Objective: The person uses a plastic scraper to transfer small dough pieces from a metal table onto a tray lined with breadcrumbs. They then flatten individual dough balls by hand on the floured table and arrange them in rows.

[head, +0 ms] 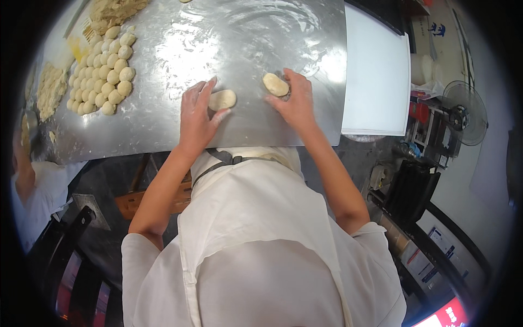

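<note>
On the steel worktable, my left hand is curved around an oval dough piece, its thumb below and its fingers along the left side. My right hand cups a second oval dough piece from the right, with the thumb below it and the index finger above. Both pieces are smooth, pale and elongated, and they lie apart from each other. Flour dusts my fingers. Parts of both pieces' undersides and the palms are hidden.
At left, several round dough balls lie packed together near a large dough mass and a flattened lumpy dough mass. Another person's arm shows at far left. A white board adjoins the table's right edge; beyond stands a fan.
</note>
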Available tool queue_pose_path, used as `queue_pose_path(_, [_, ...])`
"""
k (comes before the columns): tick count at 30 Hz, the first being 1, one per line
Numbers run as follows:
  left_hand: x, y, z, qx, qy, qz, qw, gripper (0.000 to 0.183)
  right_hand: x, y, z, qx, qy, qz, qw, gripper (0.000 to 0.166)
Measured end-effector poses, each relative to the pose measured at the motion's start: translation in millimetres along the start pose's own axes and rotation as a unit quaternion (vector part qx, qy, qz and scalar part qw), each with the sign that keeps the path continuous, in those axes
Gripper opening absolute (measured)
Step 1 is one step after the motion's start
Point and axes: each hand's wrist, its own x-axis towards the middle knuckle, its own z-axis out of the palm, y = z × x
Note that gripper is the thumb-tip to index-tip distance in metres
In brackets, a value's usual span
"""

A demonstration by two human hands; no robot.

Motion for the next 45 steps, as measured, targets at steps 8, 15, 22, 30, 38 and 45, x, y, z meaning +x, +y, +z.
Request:
queue_pose_path(8, [16, -18, 2, -0.044, -0.075, -0.015, 0.996, 0.059, 0, 0, 5, -0.005, -0.043, 0.021, 0.999, 0.047])
queue_pose_path(15, [14, -18, -14, 0.004, -0.121, -0.063, 0.991, 0.061, 5, -5, -8, -0.018, -0.072, 0.056, 0.996, 0.037])
queue_pose_path(22, [38, 21, 13, -0.093, -0.056, -0.051, 0.993, 0.058, 51, -10, 41, -0.188, -0.008, -0.019, 0.982, 0.024])
queue_pose_path(30, [62, 39, 63, -0.318, -0.103, -0.162, 0.929, 0.057, 58, -4, 47, -0.192, 0.021, -0.016, 0.981, 0.026])
queue_pose_path(38, [78, 41, 72, -0.216, -0.116, -0.124, 0.962, 0.057, 31, 19, -27, 0.105, -0.095, 0.169, 0.975, 0.023])
queue_pose_path(45, [93, 66, 70, -0.020, -0.255, -0.054, 0.965, 0.030, 5, 34, -21, 0.147, -0.033, 0.149, 0.977, 0.021])
